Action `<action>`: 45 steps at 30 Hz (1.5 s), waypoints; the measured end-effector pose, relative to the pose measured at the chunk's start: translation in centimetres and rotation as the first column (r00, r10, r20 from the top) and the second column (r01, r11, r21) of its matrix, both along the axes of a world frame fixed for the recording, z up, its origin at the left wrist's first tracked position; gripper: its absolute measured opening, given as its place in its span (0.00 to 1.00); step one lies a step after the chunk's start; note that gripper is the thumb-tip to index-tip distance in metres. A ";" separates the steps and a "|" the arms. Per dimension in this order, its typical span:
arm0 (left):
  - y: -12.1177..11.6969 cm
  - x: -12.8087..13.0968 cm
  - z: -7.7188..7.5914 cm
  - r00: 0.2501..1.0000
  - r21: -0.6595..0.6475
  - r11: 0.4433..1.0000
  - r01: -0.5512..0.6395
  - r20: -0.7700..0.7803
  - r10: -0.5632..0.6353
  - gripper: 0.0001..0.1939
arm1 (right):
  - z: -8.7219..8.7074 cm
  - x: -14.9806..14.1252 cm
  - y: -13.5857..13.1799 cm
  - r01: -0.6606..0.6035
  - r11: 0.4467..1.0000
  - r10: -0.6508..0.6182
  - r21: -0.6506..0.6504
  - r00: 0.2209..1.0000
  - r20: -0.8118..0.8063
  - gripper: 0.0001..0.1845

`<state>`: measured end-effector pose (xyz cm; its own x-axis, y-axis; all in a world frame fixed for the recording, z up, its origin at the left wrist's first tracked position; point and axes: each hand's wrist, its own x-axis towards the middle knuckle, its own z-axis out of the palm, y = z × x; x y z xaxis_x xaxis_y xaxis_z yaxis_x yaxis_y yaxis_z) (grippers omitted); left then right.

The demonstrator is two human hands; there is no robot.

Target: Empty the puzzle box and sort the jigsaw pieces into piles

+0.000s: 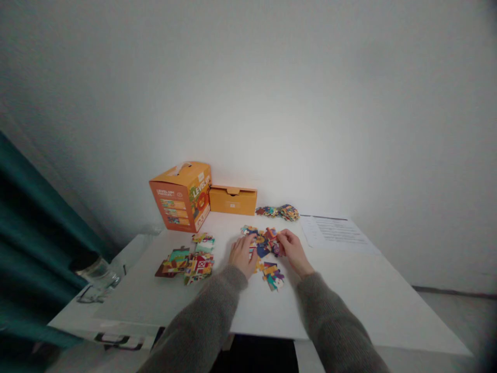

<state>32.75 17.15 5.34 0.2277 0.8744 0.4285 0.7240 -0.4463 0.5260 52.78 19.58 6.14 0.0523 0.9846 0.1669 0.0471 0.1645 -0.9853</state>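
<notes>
Several joined and loose jigsaw puzzle pieces (263,246) lie on the white table between my hands. My left hand (243,254) rests on the left side of this group, its fingers stretched over the pieces. At the group's right edge, my right hand (291,247) pinches a reddish puzzle piece (272,234) between thumb and fingertips. Nearer to me is a small cluster of puzzle pieces (274,276) with yellow, purple and white parts. Left of my left hand lies another group of pieces (200,264) showing a red barn.
An orange puzzle box (182,197) stands at the back left, beside a lower orange box (233,200). Heaps of pieces (287,212) lie by the wall. A printed sheet (336,231) is at the right. A glass jar (97,269) and glasses (90,295) sit far left.
</notes>
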 end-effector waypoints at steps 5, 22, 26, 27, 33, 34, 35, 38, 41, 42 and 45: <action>-0.4 -0.4 0.5 0.970 -0.084 0.981 -0.174 -0.184 0.156 0.20 | -0.8 1.9 2.8 0.048 0.991 -0.077 -0.123 0.966 -0.246 0.19; 0.3 -0.8 -0.1 0.971 -0.118 0.978 -0.172 -0.186 0.148 0.14 | 0.9 -0.4 10.1 0.011 0.963 -0.112 -0.269 0.925 -0.364 0.04; 0.5 -0.9 0.1 0.976 -0.136 0.978 -0.159 -0.172 0.135 0.14 | 0.5 0.3 7.5 -0.038 0.976 -0.020 -0.214 0.965 -0.262 0.05; 0.5 -0.9 0.2 0.976 -0.146 0.977 -0.155 -0.177 0.128 0.14 | 0.5 0.4 7.2 -0.040 0.982 0.007 -0.183 0.984 -0.177 0.06; 0.5 -1.1 0.2 0.968 -0.158 0.967 -0.197 -0.189 0.167 0.10 | 0.1 -0.4 7.7 -0.135 0.977 -0.019 0.164 0.715 0.699 0.18; 0.5 -1.1 0.0 0.968 -0.155 0.966 -0.206 -0.176 0.178 0.11 | 0.1 -0.6 8.0 -0.174 0.968 -0.033 0.180 0.622 0.782 0.19; 0.6 -1.2 -0.2 0.971 -0.153 0.966 -0.209 -0.150 0.186 0.11 | 0.1 -1.0 8.3 -0.204 0.963 -0.038 0.175 0.541 0.840 0.20; 0.9 -1.1 -1.0 0.987 -0.161 0.976 -0.145 0.041 0.154 0.15 | 0.0 -1.8 8.7 -0.246 0.961 -0.016 0.124 0.400 0.916 0.17; 1.4 -0.8 -1.7 0.950 -0.162 0.986 -0.034 0.303 0.083 0.21 | -0.2 -2.2 8.8 -0.239 0.964 -0.017 0.118 0.388 0.921 0.15; 1.6 -0.7 -1.9 0.922 -0.167 0.986 -0.007 0.381 0.072 0.22 | -0.3 -2.2 8.9 -0.234 0.965 -0.019 0.119 0.389 0.921 0.14; 2.1 -0.3 -2.1 0.781 -0.217 0.971 0.096 0.622 0.062 0.21 | -0.3 -2.0 8.9 -0.228 0.966 -0.021 0.121 0.399 0.917 0.14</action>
<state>32.42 19.25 3.21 -0.0029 0.9617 0.2739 0.1976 -0.2680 0.9429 50.82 28.45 5.87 -0.3521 0.9071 0.2306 0.8563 0.4116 -0.3118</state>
